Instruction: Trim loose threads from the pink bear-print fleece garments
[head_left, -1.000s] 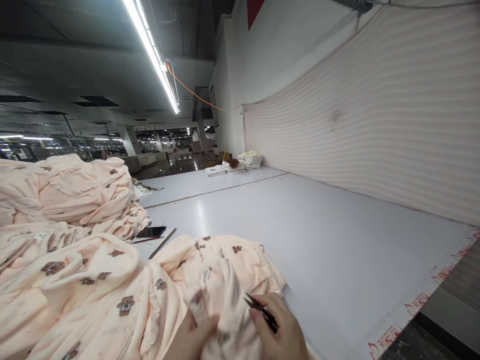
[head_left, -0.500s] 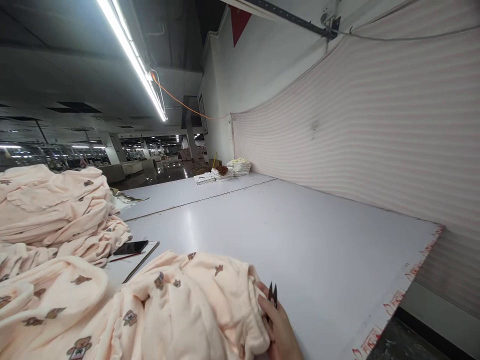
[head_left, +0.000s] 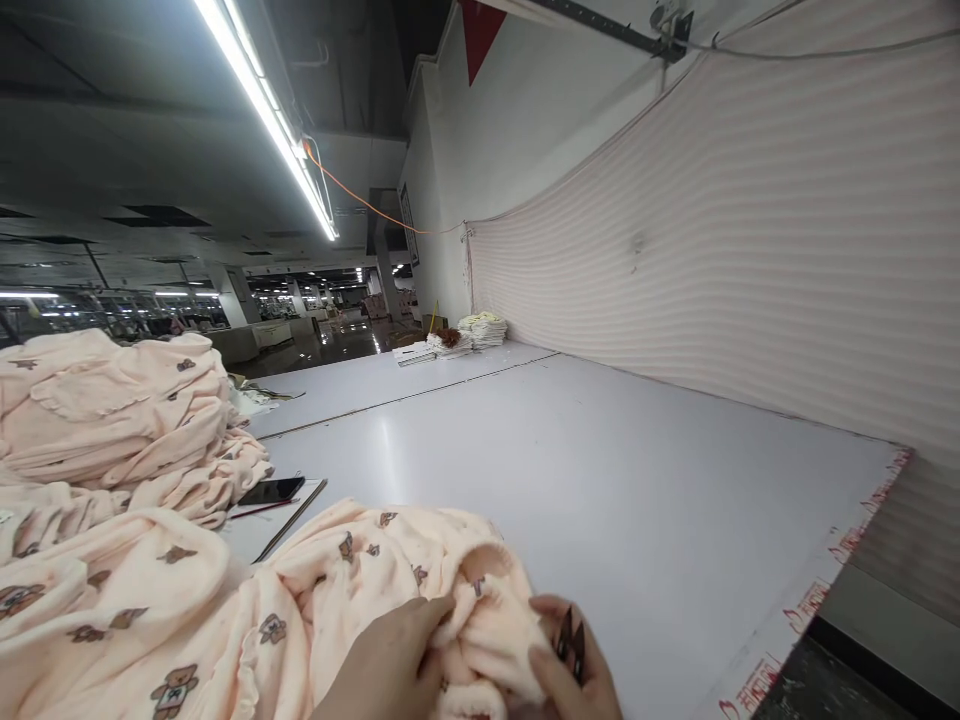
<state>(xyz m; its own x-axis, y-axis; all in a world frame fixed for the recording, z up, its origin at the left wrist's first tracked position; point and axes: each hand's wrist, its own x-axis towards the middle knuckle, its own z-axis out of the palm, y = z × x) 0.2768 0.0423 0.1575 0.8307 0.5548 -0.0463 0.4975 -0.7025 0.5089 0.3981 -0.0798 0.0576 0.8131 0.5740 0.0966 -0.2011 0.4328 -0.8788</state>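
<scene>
A pale peach fleece garment [head_left: 360,600] printed with small brown bears lies bunched along the table's near edge. At its right end, my left hand [head_left: 397,655] is closed on the fabric beside a rounded, open edge, its fingertips partly hidden in the folds. Facing it, my right hand [head_left: 581,670] holds small dark thread snips [head_left: 570,640] in the palm, blades pointing up. Its thumb and forefinger are also at the garment's right edge.
A tall pile of similar peach garments [head_left: 120,410] rises at left. A black phone [head_left: 271,491] lies on papers beside it. Folded white cloth [head_left: 484,330] is stacked at the far end of the pale table [head_left: 637,500], along a striped fabric curtain [head_left: 750,250].
My left hand has come into view and taken hold of the garment. The garment's right end has been turned, showing its opening. My right hand has moved slightly right, still with the snips.
</scene>
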